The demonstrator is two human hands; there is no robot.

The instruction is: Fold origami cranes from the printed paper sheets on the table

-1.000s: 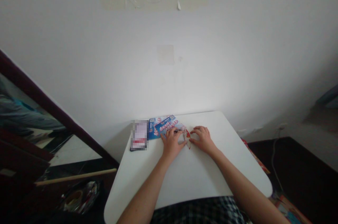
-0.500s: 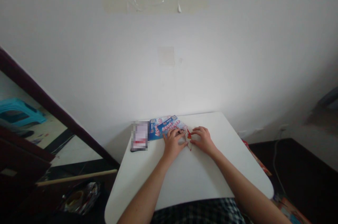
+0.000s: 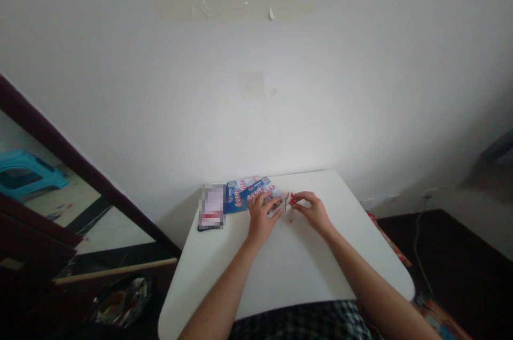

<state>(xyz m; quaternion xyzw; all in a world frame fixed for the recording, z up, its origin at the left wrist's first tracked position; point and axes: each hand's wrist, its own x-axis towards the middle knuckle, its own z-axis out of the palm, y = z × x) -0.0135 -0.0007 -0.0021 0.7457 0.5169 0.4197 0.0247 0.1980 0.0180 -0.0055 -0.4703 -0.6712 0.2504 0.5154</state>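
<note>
Between my hands is a small piece of folded paper (image 3: 287, 201), white with red parts. My right hand (image 3: 313, 211) pinches its red edge between thumb and fingers. On the other side my left hand (image 3: 263, 217) has its thumb and fingertips at the paper's left part, with the fingers curved over it; their exact hold is too small to make out. Under and beyond the left fingers lie blue printed leaflets (image 3: 238, 203) with red and white lettering. A phone (image 3: 212, 207), its screen blurred out, lies left of the leaflets.
The white table (image 3: 296, 270) stands against a white wall (image 3: 340, 89) with old tape on it. A dark-framed mirror (image 3: 92, 169) leans at the left, showing a blue stool. Below it sits a bag (image 3: 120, 300) with a tape roll. A cable (image 3: 417, 244) hangs at the right.
My right hand's fingers have closed in on the red edge, turning and lifting the folded paper slightly. The left hand has shifted a little right. Leaflets and phone stay put.
</note>
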